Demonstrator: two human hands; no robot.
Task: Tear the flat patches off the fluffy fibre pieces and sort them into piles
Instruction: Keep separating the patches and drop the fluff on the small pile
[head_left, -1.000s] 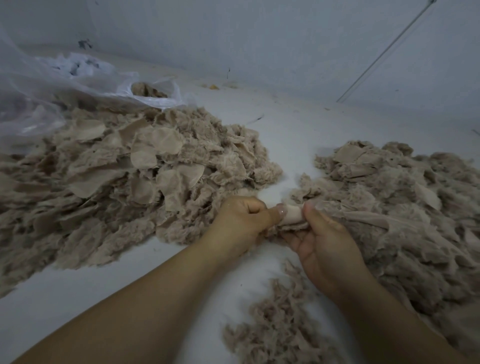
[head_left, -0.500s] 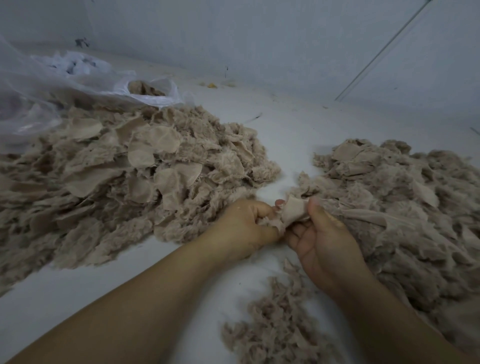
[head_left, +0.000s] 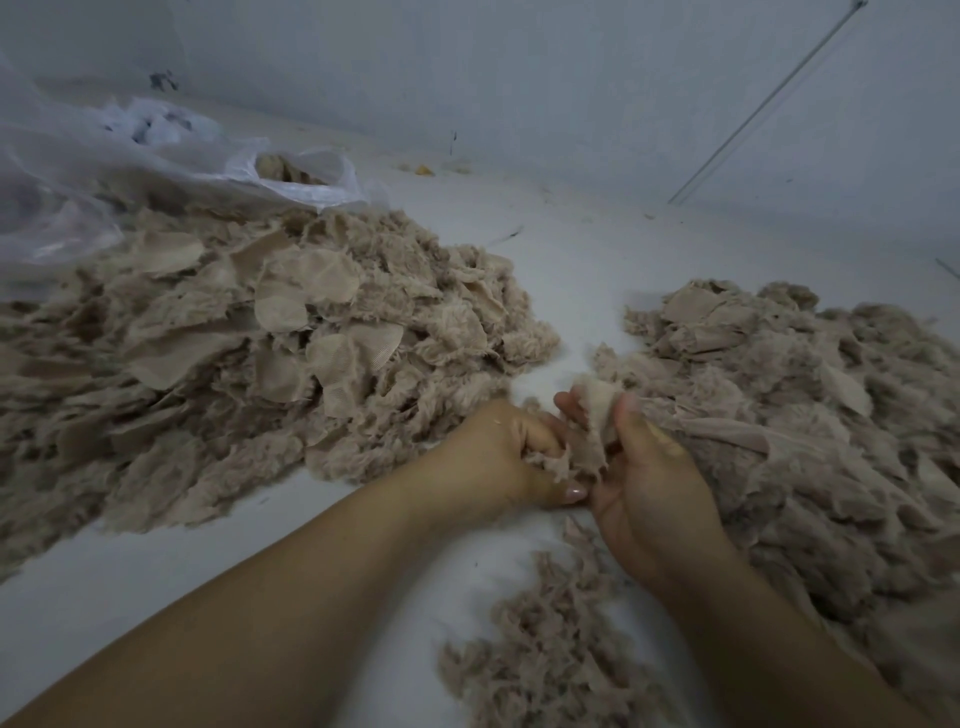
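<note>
A pale, matte white surface (head_left: 566, 270) carried everything, backed by a dull grey-blue wall (head_left: 519, 67). Largest on it was the left pile (head_left: 234, 343), a broad heap of shaggy beige fibre with many flat, rounded mesh patches lying on its top, their weave finely ribbed. The right pile (head_left: 810, 415) was nearly as wide, matted and woolly, with a few smooth tan patches and one long thin gauzy strip showing in it. Behind the left pile slumped a crumpled translucent plastic bag (head_left: 104, 171), its open mouth showing more beige scraps. Near the bottom edge lay a small pile (head_left: 545, 649) of frayed, stringy tufts, well apart from the other two. Between the big heaps the two hands met: the left hand (head_left: 498, 457) had its fingers curled tight round the fluffy fibre piece (head_left: 545, 460), and the right hand (head_left: 649, 483) pinched the flat patch (head_left: 595, 415) between thumb and fingers, the patch standing up thin, pale and ragged-edged. A second before, the thumbs had pressed one compact wad together; since then the patch had peeled upward and the fluff had been drawn down and leftward, frayed strands spanning the gap.
</note>
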